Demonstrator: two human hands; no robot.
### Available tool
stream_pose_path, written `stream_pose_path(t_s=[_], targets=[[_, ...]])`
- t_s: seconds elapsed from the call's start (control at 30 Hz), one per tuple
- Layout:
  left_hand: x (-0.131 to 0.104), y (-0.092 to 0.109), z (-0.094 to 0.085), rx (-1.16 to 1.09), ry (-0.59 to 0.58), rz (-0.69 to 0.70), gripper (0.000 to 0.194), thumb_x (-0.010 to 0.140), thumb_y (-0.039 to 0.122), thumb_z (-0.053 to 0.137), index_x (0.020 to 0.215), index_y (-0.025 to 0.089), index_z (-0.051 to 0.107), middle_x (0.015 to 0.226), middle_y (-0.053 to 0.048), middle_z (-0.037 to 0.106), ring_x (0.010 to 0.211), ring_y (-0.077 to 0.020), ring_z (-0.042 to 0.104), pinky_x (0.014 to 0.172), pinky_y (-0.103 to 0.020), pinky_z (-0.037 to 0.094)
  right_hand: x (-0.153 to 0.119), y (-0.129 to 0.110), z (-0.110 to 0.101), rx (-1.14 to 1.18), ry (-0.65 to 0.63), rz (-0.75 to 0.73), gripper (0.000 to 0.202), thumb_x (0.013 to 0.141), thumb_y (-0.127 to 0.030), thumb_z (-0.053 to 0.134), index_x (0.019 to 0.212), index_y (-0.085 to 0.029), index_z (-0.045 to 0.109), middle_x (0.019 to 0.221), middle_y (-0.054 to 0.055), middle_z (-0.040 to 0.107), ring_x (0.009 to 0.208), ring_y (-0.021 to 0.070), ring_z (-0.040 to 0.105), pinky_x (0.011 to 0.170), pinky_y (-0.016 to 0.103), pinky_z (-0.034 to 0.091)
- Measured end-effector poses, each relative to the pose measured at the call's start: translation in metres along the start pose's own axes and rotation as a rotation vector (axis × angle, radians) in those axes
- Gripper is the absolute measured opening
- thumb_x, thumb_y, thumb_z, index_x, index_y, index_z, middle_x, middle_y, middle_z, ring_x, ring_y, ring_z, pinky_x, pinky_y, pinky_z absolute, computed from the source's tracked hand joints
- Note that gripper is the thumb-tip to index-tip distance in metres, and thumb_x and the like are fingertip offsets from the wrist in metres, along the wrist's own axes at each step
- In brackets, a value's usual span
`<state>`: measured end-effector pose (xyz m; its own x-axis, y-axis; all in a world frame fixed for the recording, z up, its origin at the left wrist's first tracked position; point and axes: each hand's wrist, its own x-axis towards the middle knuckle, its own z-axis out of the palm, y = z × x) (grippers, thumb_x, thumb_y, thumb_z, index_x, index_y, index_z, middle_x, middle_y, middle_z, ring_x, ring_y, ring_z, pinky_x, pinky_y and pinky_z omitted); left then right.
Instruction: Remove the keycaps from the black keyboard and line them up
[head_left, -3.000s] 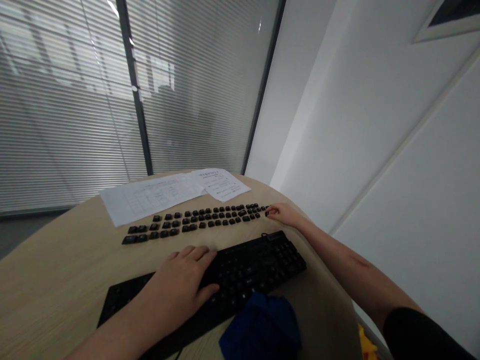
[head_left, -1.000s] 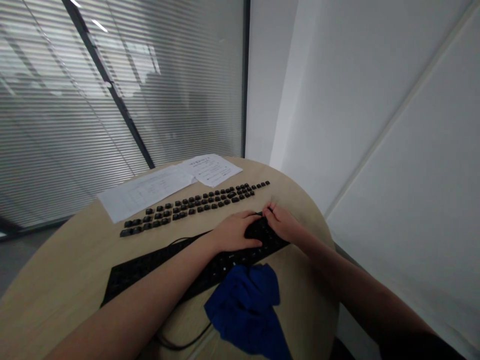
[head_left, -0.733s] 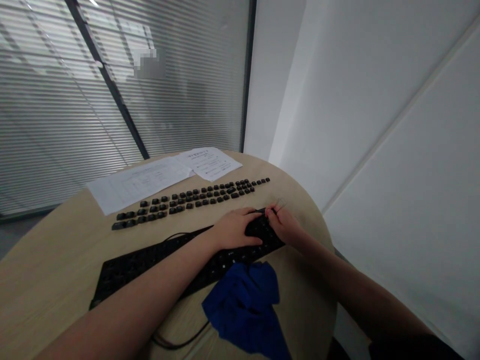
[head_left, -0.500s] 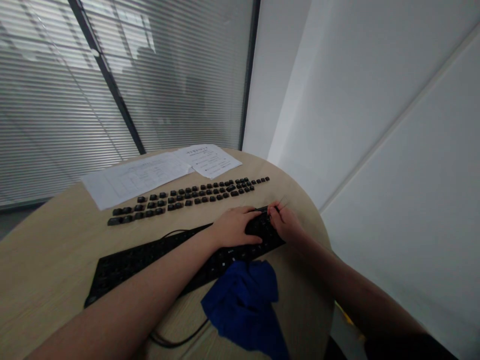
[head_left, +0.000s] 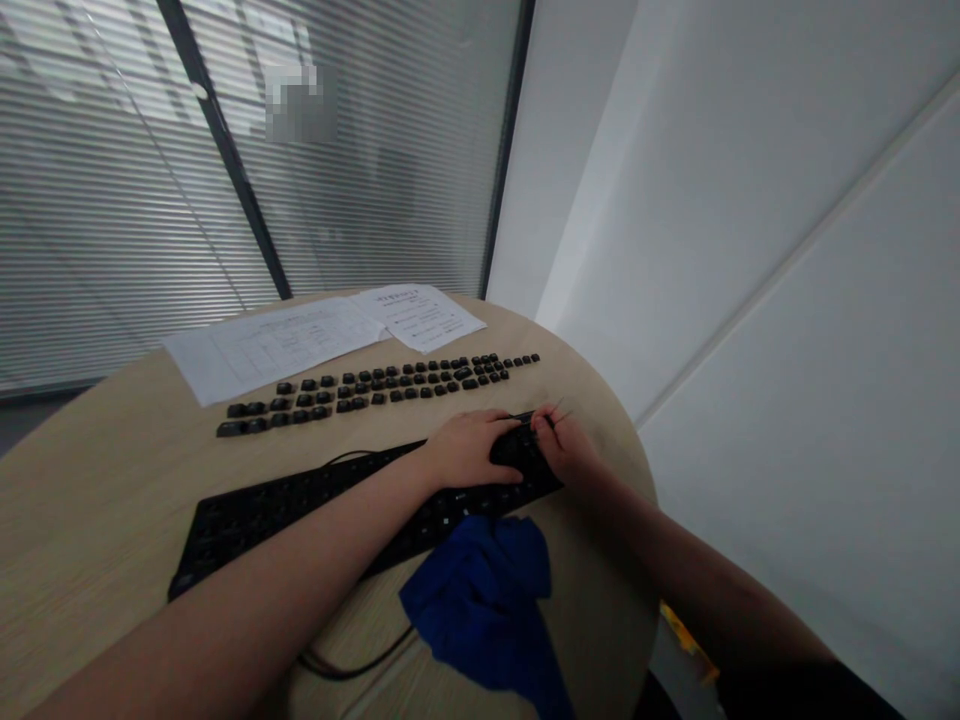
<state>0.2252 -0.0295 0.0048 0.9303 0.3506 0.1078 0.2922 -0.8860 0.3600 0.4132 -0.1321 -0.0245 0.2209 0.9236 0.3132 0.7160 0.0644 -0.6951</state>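
A black keyboard [head_left: 281, 500] lies at a slant across the table, with bare places where keycaps are off. My left hand [head_left: 472, 448] rests on its right part, thumb and fingers spread. Close beside it, at the keyboard's far right end, my right hand [head_left: 568, 445] is closed in a pinch. Thin wire-like lines stick out by its fingertips, but what it holds is too small to make out. Several loose black keycaps [head_left: 379, 381] stand in rows beyond the keyboard. A crumpled blue cloth [head_left: 484, 600] lies at the keyboard's near edge.
Printed paper sheets [head_left: 300, 340] lie at the back of the round wooden table [head_left: 90, 490]. A black cable [head_left: 360, 665] curves out near the cloth. White walls [head_left: 750, 200] rise close on the right, and a glass partition with blinds [head_left: 390, 150] stands behind.
The view has shifted slightly. My right hand's fingertips have moved a little to the left at the keyboard's end; my left hand keeps its place.
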Motion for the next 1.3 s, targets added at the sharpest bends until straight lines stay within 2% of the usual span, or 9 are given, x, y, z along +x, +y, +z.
stream_pose_path(t_s=[0.17,0.37,0.57,0.7,0.87,1.03,1.17,1.23,1.3], targets=[[0.000,0.000,0.000,-0.001,-0.006,-0.017,0.084,0.075,0.064,0.072,0.145,0.020,0.056,0.149,-0.016,0.055,0.131,-0.0388,0.056,0.110,-0.049,0.042,-0.001,0.010,0.002,0.235,0.078,0.121,0.023,0.096,-0.046,0.047,0.085,-0.026,0.054,0.054,-0.003,0.048,0.049,0.0174,0.048,0.047,0.029,0.036],[0.001,-0.002,-0.002,-0.083,0.008,-0.011,0.077,0.077,0.061,0.072,0.140,0.017,0.061,0.146,-0.016,0.057,0.131,-0.0364,0.056,0.112,-0.047,0.041,0.000,0.006,0.003,0.491,0.236,0.212,0.028,0.095,-0.052,0.047,0.083,-0.026,0.047,0.056,-0.006,0.045,0.044,0.0121,0.042,0.042,0.024,0.032],[0.005,-0.008,-0.003,-0.362,0.192,-0.085,0.031,0.089,0.042,0.064,0.106,0.020,0.077,0.110,-0.007,0.077,0.104,-0.0240,0.068,0.097,-0.035,0.049,-0.010,0.001,0.002,0.337,0.137,0.007,0.022,0.099,-0.045,0.045,0.090,-0.026,0.053,0.058,-0.004,0.052,0.051,0.0148,0.048,0.051,0.027,0.041],[0.007,-0.009,-0.004,-0.478,0.175,-0.173,0.027,0.087,0.041,0.064,0.091,0.019,0.079,0.090,-0.005,0.079,0.087,-0.0221,0.070,0.083,-0.033,0.050,-0.015,-0.005,-0.001,0.143,0.019,-0.177,0.015,0.098,-0.036,0.047,0.094,-0.026,0.058,0.068,0.000,0.060,0.058,0.0173,0.055,0.063,0.032,0.046],[0.008,-0.011,-0.005,-0.549,0.130,-0.226,0.023,0.082,0.037,0.065,0.084,0.017,0.077,0.082,-0.004,0.077,0.079,-0.0206,0.068,0.078,-0.032,0.049,-0.016,-0.011,-0.006,-0.057,-0.023,-0.346,0.017,0.097,-0.031,0.047,0.091,-0.025,0.062,0.076,0.005,0.066,0.066,0.0203,0.060,0.068,0.034,0.047],[0.007,-0.016,-0.005,-0.645,0.152,-0.266,0.022,0.078,0.036,0.066,0.083,0.017,0.075,0.081,-0.004,0.075,0.077,-0.0201,0.067,0.073,-0.031,0.049,-0.011,-0.018,-0.017,-0.389,0.086,-0.320,0.028,0.100,-0.030,0.042,0.087,-0.023,0.066,0.081,0.010,0.068,0.077,0.0243,0.060,0.079,0.040,0.047],[0.007,-0.017,-0.006,-0.700,0.140,-0.236,0.024,0.079,0.040,0.067,0.080,0.017,0.073,0.079,-0.003,0.073,0.075,-0.0191,0.065,0.072,-0.031,0.049,-0.002,-0.025,-0.025,-0.542,0.161,-0.358,0.029,0.099,-0.025,0.044,0.096,-0.019,0.072,0.107,0.016,0.068,0.103,0.0317,0.057,0.097,0.051,0.043],[0.006,-0.017,-0.006,-0.730,0.126,-0.226,0.024,0.079,0.040,0.067,0.081,0.017,0.073,0.079,-0.003,0.073,0.075,-0.0187,0.064,0.071,-0.030,0.048,0.004,-0.026,-0.025,-0.496,0.070,-0.396,0.033,0.098,-0.016,0.042,0.114,-0.019,0.071,0.118,0.016,0.067,0.109,0.0299,0.058,0.099,0.048,0.045],[0.006,-0.018,-0.007,-0.768,0.106,-0.211,0.025,0.080,0.040,0.066,0.083,0.016,0.073,0.080,-0.004,0.073,0.073,-0.0183,0.064,0.070,-0.030,0.048,0.009,-0.025,-0.022,-0.460,-0.120,-0.429,0.041,0.097,-0.011,0.040,0.127,-0.019,0.066,0.113,0.014,0.068,0.102,0.0257,0.061,0.093,0.042,0.050]])
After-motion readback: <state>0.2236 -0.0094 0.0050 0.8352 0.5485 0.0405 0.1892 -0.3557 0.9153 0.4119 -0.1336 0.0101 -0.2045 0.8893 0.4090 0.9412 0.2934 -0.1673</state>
